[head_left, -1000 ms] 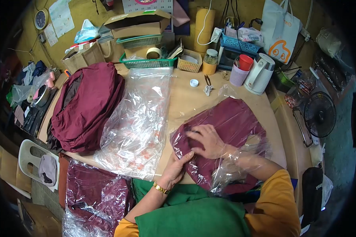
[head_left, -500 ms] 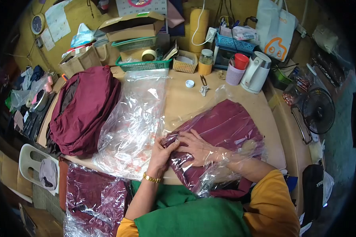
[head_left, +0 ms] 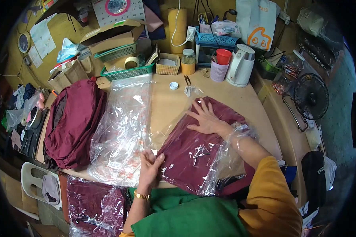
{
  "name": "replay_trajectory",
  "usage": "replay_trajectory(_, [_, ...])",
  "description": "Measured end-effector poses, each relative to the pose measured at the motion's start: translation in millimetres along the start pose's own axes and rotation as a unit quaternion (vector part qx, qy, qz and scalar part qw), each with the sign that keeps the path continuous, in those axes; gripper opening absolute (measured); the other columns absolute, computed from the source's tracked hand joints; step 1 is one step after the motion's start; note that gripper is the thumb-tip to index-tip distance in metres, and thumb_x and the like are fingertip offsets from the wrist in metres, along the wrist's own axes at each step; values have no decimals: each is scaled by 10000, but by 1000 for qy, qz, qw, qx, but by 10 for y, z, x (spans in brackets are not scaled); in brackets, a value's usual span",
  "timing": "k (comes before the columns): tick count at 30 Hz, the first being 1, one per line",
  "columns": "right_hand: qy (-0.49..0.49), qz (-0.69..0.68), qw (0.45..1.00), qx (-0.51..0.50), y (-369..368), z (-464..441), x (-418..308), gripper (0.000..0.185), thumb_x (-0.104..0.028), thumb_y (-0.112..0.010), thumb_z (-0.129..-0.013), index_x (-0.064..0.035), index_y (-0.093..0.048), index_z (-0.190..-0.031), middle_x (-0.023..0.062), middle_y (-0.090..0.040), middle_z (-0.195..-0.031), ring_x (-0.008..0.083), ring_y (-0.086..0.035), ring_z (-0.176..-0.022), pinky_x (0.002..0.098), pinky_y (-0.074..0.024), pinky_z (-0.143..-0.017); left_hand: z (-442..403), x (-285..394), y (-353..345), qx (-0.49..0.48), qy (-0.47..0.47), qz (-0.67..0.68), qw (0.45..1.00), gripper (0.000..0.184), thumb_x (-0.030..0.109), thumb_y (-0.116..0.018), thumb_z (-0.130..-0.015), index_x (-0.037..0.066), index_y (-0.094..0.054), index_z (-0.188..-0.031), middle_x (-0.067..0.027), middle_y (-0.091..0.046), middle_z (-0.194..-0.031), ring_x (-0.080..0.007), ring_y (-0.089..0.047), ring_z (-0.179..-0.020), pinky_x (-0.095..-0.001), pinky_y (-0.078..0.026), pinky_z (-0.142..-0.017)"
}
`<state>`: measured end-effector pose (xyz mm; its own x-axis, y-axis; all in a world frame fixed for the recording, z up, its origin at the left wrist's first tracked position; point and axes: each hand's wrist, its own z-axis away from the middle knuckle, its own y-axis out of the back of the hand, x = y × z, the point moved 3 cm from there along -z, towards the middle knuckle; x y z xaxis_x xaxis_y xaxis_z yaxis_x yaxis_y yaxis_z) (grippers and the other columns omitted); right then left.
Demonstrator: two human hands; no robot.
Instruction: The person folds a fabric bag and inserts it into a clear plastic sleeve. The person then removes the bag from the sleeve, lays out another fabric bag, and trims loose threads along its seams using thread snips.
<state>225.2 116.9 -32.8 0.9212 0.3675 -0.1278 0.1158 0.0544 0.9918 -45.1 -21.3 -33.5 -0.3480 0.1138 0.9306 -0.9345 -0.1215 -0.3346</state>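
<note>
A folded maroon cloth piece [head_left: 186, 158] lies on the table in front of me, inside a clear plastic bag [head_left: 215, 173]. My right hand [head_left: 207, 118] rests flat on the cloth's upper part with fingers spread; the bag's crumpled film gathers round that wrist, so the hand seems to be inside the bag. At the near left corner, my left hand [head_left: 148, 168], with a gold watch above it, pinches the bag's edge between thumb and fingers. Left of it lies a stack of clear plastic bags [head_left: 120, 126]. Farther left is a maroon cloth pile [head_left: 73, 122].
Packed maroon cloth [head_left: 93, 205] sits low at the left, below the table edge. Along the back stand a green basket [head_left: 128, 73], a jar [head_left: 188, 62], a purple cup [head_left: 218, 71] and a kettle [head_left: 241, 65]. Small snips [head_left: 187, 81] and a white lid [head_left: 173, 85] lie on the table [head_left: 168, 106].
My right hand has slid up and to the right over the cloth, its fingers spreading. My left hand has shifted down and left to the bag's corner. The cloth lies flatter, and the view has shifted.
</note>
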Motion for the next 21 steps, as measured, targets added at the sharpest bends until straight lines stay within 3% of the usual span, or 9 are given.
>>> replay_trajectory(1, [31, 16, 999, 15, -28, -3, -98, 777, -623, -509, -915, -204, -300, -1534, 244, -26, -1613, 487, 12, -1472, 669, -70, -1144, 31, 89, -76, 4, 31, 23, 999, 476, 60, -680, -919, 6, -398, -1299, -133, -579, -1176, -146, -598, -929, -276, -514, -768])
replay_trajectory(4, [86, -6, 994, 67, -81, 376, -413, 718, -526, -510, -951, -204, -261, -1543, 250, -78, -1604, 475, -72, -1471, 669, -124, -1141, -194, -20, 86, -23, 17, 7, 1000, 559, 84, -676, -924, -8, -360, -1376, -143, -583, -1176, -172, -607, -960, -281, -515, -825])
replay_trajectory(8, [246, 7, 967, -70, 351, 1535, -691, 850, -500, -630, -866, -126, -264, -1535, 250, -131, -1598, 444, -138, -1473, 655, -154, -1145, -115, 40, 344, -14, -37, -140, 989, 541, 118, -671, -927, -24, -401, -1374, -141, -606, -1113, -166, -590, -998, -265, -496, -843])
replay_trajectory(11, [219, -112, 952, -184, 589, 2221, -452, 945, -510, -702, -827, -131, -230, -1553, 226, -180, -1595, 410, -194, -1470, 602, -194, -1157, -145, 61, 518, -29, -4, -156, 987, 478, 177, -646, -954, -63, -469, -1328, -138, -622, -1123, -167, -583, -1021, -291, -488, -867])
replay_trajectory(13, [146, -583, 770, -216, 638, 2423, -377, 1065, -489, -771, -798, -189, -115, -1582, 223, -253, -1569, 367, -307, -1424, 543, -242, -1158, -159, 122, 440, -69, 40, -102, 992, 388, 217, -607, -981, -85, -564, -1222, -124, -649, -1102, -162, -600, -988, -292, -491, -854])
replay_trajectory(14, [146, -583, 770, -216, 538, 2442, -491, 1065, -489, -771, -798, -189, -115, -1582, 223, -253, -1569, 367, -307, -1424, 543, -242, -1158, -199, 109, 421, -69, 40, -103, 992, 388, 217, -607, -981, -85, -564, -1222, -124, -649, -1102, -162, -600, -988, -292, -491, -854])
replay_trajectory(17, [42, -742, 668, -46, 289, 2101, -919, 1050, -245, -749, -877, -139, 32, -1571, 220, -406, -1412, 231, -597, -1036, 373, -497, -915, -330, 230, 229, -55, 14, -100, 993, 256, 194, -623, -972, -49, -644, -1045, -80, -674, -950, -118, -606, -851, -270, -496, -763])
replay_trajectory(18, [10, -783, 616, -86, 297, 1936, -1037, 1042, -141, -726, -896, -126, 74, -1564, 199, -484, -1322, 191, -640, -872, 337, -547, -803, -405, 279, 132, -57, 12, -102, 993, 256, 194, -623, -972, -49, -644, -1045, -80, -674, -950, -118, -606, -851, -270, -496, -763])
replay_trajectory(21, [-57, -705, 707, -13, 806, 1229, -954, 919, -17, -648, -911, -129, -19, -1572, 81, -618, -942, 116, -608, -683, 262, -512, -600, -772, 473, 21, -3, -80, -193, 978, 217, 189, -622, -974, -24, -631, -1009, -29, -639, -840, -80, -564, -762, -239, -470, -674])
